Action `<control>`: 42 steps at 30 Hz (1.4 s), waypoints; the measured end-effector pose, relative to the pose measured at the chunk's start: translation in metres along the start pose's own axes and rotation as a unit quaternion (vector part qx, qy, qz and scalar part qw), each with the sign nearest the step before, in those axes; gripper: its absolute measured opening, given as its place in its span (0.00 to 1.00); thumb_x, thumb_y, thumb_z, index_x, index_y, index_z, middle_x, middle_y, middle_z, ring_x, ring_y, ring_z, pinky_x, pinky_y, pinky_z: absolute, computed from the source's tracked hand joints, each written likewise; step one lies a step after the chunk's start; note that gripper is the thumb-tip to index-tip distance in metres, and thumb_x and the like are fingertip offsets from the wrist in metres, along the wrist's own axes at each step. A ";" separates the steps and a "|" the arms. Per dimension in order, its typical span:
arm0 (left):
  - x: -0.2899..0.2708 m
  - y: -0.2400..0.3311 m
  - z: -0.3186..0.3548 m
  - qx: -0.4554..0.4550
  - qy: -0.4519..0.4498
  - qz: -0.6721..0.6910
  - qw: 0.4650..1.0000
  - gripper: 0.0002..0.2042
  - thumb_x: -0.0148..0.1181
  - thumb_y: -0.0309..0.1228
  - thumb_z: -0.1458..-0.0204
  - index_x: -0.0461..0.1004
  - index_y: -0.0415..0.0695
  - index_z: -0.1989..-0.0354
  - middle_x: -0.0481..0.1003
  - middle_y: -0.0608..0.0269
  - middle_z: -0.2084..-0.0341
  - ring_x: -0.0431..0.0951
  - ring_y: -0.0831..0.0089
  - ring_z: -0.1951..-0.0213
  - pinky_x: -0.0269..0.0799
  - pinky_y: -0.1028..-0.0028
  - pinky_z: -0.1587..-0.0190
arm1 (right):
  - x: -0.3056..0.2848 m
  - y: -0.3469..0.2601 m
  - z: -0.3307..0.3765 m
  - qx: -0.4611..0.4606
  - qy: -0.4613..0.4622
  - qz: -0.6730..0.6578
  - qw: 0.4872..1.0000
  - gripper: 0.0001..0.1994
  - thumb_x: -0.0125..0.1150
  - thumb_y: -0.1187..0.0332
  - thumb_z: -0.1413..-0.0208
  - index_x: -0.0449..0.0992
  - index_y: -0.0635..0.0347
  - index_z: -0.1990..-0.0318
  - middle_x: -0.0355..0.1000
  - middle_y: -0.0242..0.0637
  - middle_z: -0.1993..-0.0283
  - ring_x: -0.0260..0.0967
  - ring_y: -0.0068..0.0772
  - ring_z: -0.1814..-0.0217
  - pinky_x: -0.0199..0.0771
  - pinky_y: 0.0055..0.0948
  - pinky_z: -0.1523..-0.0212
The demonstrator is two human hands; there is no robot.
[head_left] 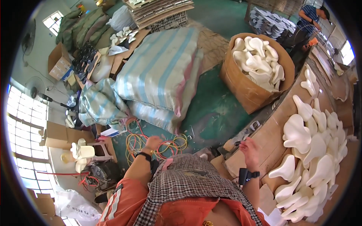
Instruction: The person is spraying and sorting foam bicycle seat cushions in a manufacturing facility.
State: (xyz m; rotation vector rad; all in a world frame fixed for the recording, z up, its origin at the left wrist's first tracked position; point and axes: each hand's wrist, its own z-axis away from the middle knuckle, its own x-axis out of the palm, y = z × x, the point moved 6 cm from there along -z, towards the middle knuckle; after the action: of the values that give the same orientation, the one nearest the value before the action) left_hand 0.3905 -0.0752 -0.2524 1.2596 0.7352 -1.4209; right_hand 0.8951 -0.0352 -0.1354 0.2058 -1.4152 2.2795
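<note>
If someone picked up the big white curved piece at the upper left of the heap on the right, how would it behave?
The white curved piece is probably stiff, since its rounded lobes hold their shape. Its smooth-looking surface may be slippery. Other pieces in the heap might shift, because they overlap loosely.

On the right, a cardboard-covered bench [273,135] carries a spread heap of smooth white pieces [315,150]. Across the green floor [215,98] — a stack of striped sacks [156,67], a big round-sided carton [241,92] farther right, and nearer, loops of coloured hose [164,143].
</note>
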 end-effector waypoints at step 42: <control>-0.032 0.069 -0.348 -0.191 -0.142 0.426 0.873 0.15 0.61 0.30 0.60 0.73 0.39 0.62 0.73 0.62 0.78 0.72 0.74 0.84 0.65 0.77 0.85 | -0.394 0.114 0.064 -0.130 0.607 -0.092 0.779 0.16 0.52 0.55 0.47 0.67 0.59 0.59 0.65 0.32 0.76 0.60 0.23 0.81 0.61 0.24 0.83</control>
State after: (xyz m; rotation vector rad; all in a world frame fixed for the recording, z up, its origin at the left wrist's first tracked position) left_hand 0.5578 0.2358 -0.2984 0.8531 0.1738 -0.6532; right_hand 1.1876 -0.2490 -0.3369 -0.9978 -0.8549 1.4101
